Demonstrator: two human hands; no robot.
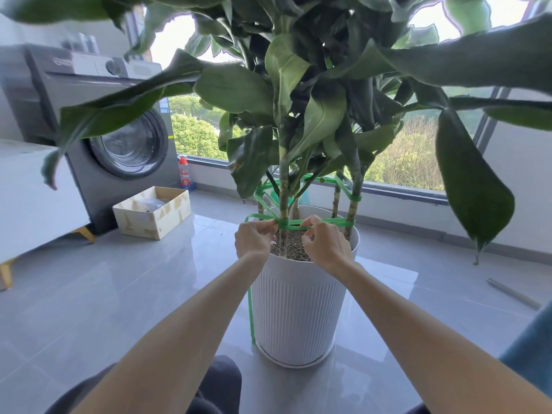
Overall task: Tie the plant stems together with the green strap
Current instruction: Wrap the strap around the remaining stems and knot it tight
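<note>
A dark grey front-loading washing machine (119, 124) stands at ten o'clock from the plant pot, with an open, tape-patched cardboard box (152, 212) on the glossy grey tiled floor (119, 294) in front of it and a red-capped plastic bottle (185, 174) against the window ledge just beyond. At centre, a person crouched on the floor reaches both bare arms to a tall white ribbed plastic pot (298, 309) holding a plant with mottled, cane-like green stems (283, 189) and broad dark leaves (233, 91). The left hand (254, 239), fingers curled, pinches the flat green plastic strap (328, 223) just at nine o'clock of the front stem, where the strap wraps round it above the pot rim. The right hand (327, 245), also curled, pinches the same strap just at three o'clock of that stem. From there the strap runs level to the stem at the pot's right side; higher loops of it cross between the stems farther up, and a loose tail hangs down the pot's left wall to the floor. At four o'clock from the pot a thin pale rod (513, 294) lies on the tiles, well apart, with blue fabric (531, 354) at the frame's right edge.
</note>
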